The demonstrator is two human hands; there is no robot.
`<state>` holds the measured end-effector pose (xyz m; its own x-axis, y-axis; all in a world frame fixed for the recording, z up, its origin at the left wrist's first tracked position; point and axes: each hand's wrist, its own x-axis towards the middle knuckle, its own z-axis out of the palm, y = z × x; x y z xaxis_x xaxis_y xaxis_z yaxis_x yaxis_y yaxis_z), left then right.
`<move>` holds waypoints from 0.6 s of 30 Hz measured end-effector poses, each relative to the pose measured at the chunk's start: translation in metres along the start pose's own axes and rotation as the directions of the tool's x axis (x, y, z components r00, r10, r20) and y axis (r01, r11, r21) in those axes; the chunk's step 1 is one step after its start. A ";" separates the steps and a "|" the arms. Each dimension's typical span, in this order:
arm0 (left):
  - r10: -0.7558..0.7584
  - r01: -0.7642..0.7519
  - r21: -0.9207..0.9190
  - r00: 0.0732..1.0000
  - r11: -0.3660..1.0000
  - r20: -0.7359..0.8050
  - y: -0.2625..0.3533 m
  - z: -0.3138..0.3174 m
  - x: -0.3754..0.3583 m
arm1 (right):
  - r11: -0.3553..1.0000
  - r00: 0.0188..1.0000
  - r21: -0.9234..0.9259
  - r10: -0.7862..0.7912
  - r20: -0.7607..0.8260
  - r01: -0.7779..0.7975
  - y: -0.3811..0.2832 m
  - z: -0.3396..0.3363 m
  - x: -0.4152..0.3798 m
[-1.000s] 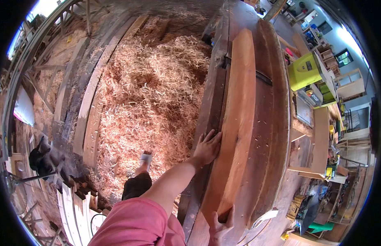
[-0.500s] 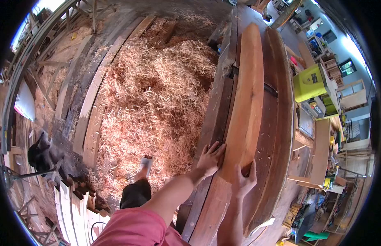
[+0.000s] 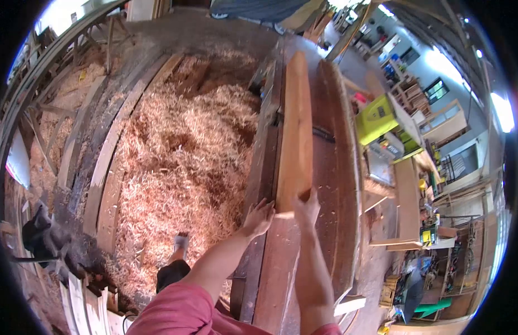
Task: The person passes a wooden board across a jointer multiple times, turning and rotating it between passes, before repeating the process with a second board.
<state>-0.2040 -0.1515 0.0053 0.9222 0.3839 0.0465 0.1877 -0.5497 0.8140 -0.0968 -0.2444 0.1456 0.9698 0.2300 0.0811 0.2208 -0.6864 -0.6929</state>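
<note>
A long light-brown wooden plank (image 3: pixel 295 134) lies lengthwise on a thick dark timber bench (image 3: pixel 270 279), pointing away from me. My left hand (image 3: pixel 259 216) is at the plank's near left corner, fingers stretched out and touching its edge. On the opposite side my right hand (image 3: pixel 308 207) has its fingers curled around the right edge close to the same end. The underside of the plank and some right fingertips are hidden. A darker slab with a raw edge (image 3: pixel 345 167) runs along the right of the plank.
Wood shavings (image 3: pixel 186 151) cover the floor left of the bench, where my foot (image 3: pixel 181 241) stands. Long beams (image 3: pixel 105 173) lie farther left. A yellow-green planer machine (image 3: pixel 377 120) stands at the right, near cluttered shelves (image 3: pixel 437 268). A dark strap or bar (image 3: pixel 323 134) lies beside the plank.
Both hands and the plank's near end have moved forward along the bench, away from me. The view has tilted up and turned slightly right, showing more of the far workshop.
</note>
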 end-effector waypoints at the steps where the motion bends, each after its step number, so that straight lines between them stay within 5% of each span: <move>1: -0.111 0.119 -0.145 0.992 0.982 0.068 0.010 -0.014 -0.001 | 0.999 0.999 0.027 -0.024 -0.044 0.025 0.006 -0.008 -0.028; 3: -0.225 0.279 -0.309 0.954 0.909 0.200 0.038 -0.046 -0.005 | 0.999 0.994 0.002 -0.047 -0.093 0.048 0.020 -0.027 -0.092; 6: -0.225 0.292 -0.492 0.955 0.820 0.192 0.075 -0.058 -0.014 | 0.999 0.996 0.048 -0.008 -0.084 0.012 0.029 -0.072 -0.208; 7: -0.154 0.193 -0.719 0.981 0.668 0.120 0.045 -0.002 0.004 | 0.997 0.996 0.042 0.071 -0.056 -0.068 0.033 -0.087 -0.246; 10: -0.239 0.481 -0.559 0.860 0.675 0.451 0.096 -0.033 -0.027 | 0.992 0.992 0.014 0.123 -0.039 -0.122 0.055 -0.128 -0.362; 12: -0.174 0.484 -0.538 0.833 0.690 0.526 0.126 -0.058 -0.064 | 0.965 0.989 0.227 0.142 -0.033 -0.131 0.073 -0.146 -0.434; 14: -0.138 0.536 -0.468 0.747 0.703 0.650 0.122 -0.044 -0.105 | 0.948 0.971 0.216 0.238 -0.002 -0.232 0.119 -0.163 -0.516; 16: -0.047 0.407 -0.653 0.868 0.639 0.494 0.119 -0.012 -0.166 | 0.921 0.944 0.217 0.329 0.006 -0.323 0.134 -0.172 -0.563; 18: -0.115 0.477 -0.607 0.836 0.636 0.536 0.121 -0.001 -0.203 | 0.893 0.918 0.230 0.395 0.007 -0.386 0.129 -0.175 -0.581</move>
<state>-0.3684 -0.2955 0.0948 0.9308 -0.0137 -0.3652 0.3539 0.2841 0.8911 -0.6138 -0.5873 0.1349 0.9773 -0.0554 -0.2045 -0.2013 -0.5437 -0.8148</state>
